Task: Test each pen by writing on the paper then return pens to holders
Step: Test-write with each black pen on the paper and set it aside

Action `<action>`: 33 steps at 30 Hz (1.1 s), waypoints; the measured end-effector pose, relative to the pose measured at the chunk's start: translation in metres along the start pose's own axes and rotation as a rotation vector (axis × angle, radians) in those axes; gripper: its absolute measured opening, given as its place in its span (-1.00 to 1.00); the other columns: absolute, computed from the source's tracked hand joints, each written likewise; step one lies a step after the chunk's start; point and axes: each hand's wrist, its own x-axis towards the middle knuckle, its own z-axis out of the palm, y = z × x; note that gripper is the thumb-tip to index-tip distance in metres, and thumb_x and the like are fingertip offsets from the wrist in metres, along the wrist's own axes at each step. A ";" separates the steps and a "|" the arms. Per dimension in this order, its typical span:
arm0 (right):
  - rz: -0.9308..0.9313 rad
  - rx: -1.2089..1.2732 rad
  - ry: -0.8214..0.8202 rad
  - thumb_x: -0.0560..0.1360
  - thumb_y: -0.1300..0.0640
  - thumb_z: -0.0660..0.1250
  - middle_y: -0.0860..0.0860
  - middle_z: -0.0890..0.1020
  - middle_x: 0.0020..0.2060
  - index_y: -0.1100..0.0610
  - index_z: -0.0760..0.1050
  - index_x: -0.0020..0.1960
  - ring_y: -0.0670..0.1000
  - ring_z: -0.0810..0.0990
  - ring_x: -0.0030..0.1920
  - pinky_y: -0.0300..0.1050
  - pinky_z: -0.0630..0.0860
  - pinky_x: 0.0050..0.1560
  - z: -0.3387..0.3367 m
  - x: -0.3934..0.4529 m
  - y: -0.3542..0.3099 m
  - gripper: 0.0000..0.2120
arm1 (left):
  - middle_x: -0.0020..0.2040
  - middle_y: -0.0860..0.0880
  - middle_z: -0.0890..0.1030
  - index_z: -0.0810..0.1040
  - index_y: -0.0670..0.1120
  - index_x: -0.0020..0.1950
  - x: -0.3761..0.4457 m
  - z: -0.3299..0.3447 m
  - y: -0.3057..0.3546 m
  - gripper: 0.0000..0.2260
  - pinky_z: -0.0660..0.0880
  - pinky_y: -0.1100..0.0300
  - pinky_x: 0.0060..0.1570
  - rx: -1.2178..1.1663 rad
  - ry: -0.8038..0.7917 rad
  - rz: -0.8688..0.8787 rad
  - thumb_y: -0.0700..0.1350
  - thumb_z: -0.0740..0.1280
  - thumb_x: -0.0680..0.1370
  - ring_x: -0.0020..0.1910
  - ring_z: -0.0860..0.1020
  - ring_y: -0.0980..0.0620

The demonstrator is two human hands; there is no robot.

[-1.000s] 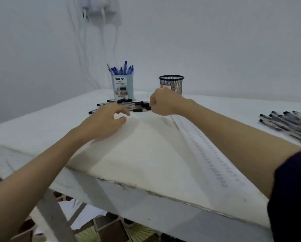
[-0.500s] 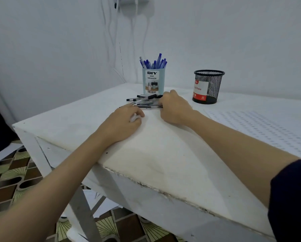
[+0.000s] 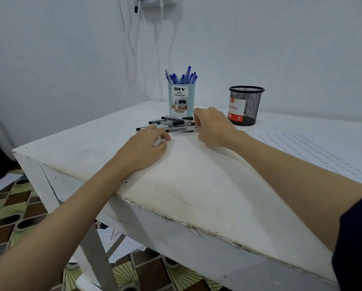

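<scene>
A pile of black-capped pens lies on the white table in front of a light-blue holder full of blue pens. To the right stands a black mesh holder with a red and white label. My right hand is at the right end of the pile, its fingers curled onto the pens. My left hand rests on the table with curled fingers just in front of the pile. A sheet of paper with rows of small marks lies to the right.
The table's left corner and chipped front edge are close to my forearms. White cables hang down the wall behind the holders. Loose papers lie on the patterned floor under the table.
The view has swung left and closer, so the second pile of pens at the right is out of frame. My right hand has settled onto the pile; my left hand stays beside it.
</scene>
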 end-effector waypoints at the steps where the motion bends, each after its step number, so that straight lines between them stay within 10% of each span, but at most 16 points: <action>1: 0.010 0.030 -0.012 0.47 0.36 0.19 0.19 0.50 0.04 0.23 0.39 0.11 0.12 0.41 -0.04 -0.14 0.28 -0.17 -0.004 -0.001 0.002 -0.78 | 0.14 -0.01 0.50 0.54 -0.03 0.12 0.000 0.000 0.000 -0.81 0.37 0.07 0.19 0.002 -0.001 -0.003 -0.14 0.20 0.58 0.13 0.46 0.02; 11: 0.506 0.910 -0.160 0.56 0.35 0.14 0.11 0.51 -0.30 0.28 0.46 -0.02 -0.04 0.41 -0.42 -0.28 0.33 -0.48 -0.054 -0.023 0.035 -0.88 | 0.19 0.08 0.53 0.55 0.09 0.10 0.000 0.004 0.044 -0.81 0.38 0.11 0.20 -0.041 -0.078 0.120 -0.11 0.22 0.56 0.18 0.45 0.12; 20: 0.696 1.355 -0.099 0.26 -0.59 0.08 -0.02 0.12 -0.48 0.04 0.00 -0.36 0.00 0.11 -0.45 -0.13 0.13 -0.32 -0.116 -0.100 0.082 -0.31 | 0.18 0.10 0.49 0.53 0.14 0.10 0.002 0.040 0.125 -0.82 0.37 0.03 0.24 -0.083 -0.248 0.283 -0.06 0.20 0.57 0.19 0.42 0.11; 33: 0.816 1.628 0.250 0.29 -0.48 0.16 -0.02 0.10 -0.51 0.08 0.11 -0.48 0.00 0.03 -0.39 -0.14 0.08 -0.30 -0.142 -0.190 0.149 -0.37 | 0.22 0.11 0.46 0.51 0.12 0.13 0.009 0.081 0.220 -0.81 0.33 0.15 0.24 -0.140 -0.362 0.394 -0.09 0.22 0.57 0.22 0.40 0.14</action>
